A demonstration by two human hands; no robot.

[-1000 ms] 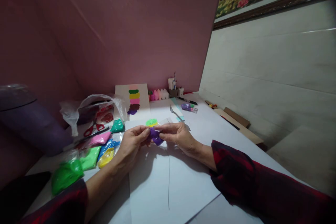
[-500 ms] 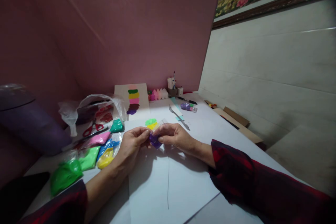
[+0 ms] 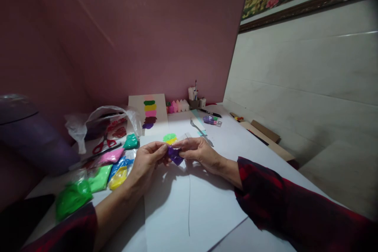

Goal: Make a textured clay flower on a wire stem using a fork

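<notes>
Between both hands is a small plastic packet of purple modelling clay (image 3: 175, 155), held above a white sheet of paper (image 3: 168, 212). My left hand (image 3: 151, 156) pinches its left side between thumb and fingers. My right hand (image 3: 198, 151) grips its right side, thumb in front. Clear plastic shows above the right fingers. Just behind the hands, green and yellow clay patches (image 3: 170, 137) lie on the paper, partly covered by my fingers. A thin dark line (image 3: 189, 204) runs down the sheet.
Left are several packets of coloured clay (image 3: 100, 178), red scissors (image 3: 104, 143) and a clear plastic bag (image 3: 134, 122). A board with colour patches (image 3: 161, 114) leans at the back. A plastic fork (image 3: 196, 128), a black pen (image 3: 210, 113) and a purple packet (image 3: 209, 119) lie right.
The purple packet has turned between my fingers and more of its purple face shows. My right fingers have shifted slightly; both hands stay in about the same place.
</notes>
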